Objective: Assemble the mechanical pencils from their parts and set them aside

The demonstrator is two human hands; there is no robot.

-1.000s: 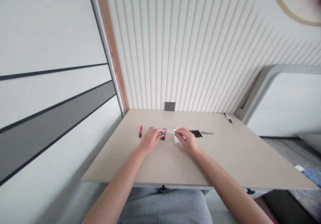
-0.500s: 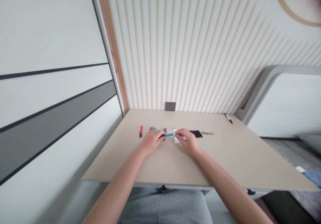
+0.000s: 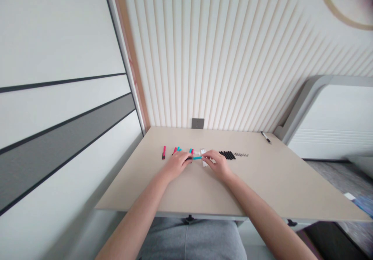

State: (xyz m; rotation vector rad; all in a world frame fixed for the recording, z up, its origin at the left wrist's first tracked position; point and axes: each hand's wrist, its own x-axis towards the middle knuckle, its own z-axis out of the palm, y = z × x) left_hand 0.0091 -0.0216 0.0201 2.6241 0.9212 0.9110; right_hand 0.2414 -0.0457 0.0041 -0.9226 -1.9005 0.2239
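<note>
A blue-and-black pen (image 3: 197,157) lies level between my two hands, just above the table. My left hand (image 3: 177,163) is closed around its dark end. The fingertips of my right hand (image 3: 217,161) pinch at the blue end; any small part between them is too tiny to make out. Behind the right fingertips, white strip-like pieces (image 3: 204,163) rest on the table. Small clear pieces (image 3: 197,152) sit beside them. Pink and blue pen parts (image 3: 191,150) show just beyond my left fingers, partly covered.
Several black tubes (image 3: 227,155) line up right of my right hand, then several small metallic-looking pieces (image 3: 241,155). A pink-and-black pen (image 3: 164,152) lies at the left. More pink and blue parts (image 3: 178,149) sit behind my left hand. A white-and-black pen (image 3: 266,138) lies far right.
My right fingertips have shifted slightly left, against the blue end of the pen. The pen has tipped to nearly level. My left hand has hardly moved.
</note>
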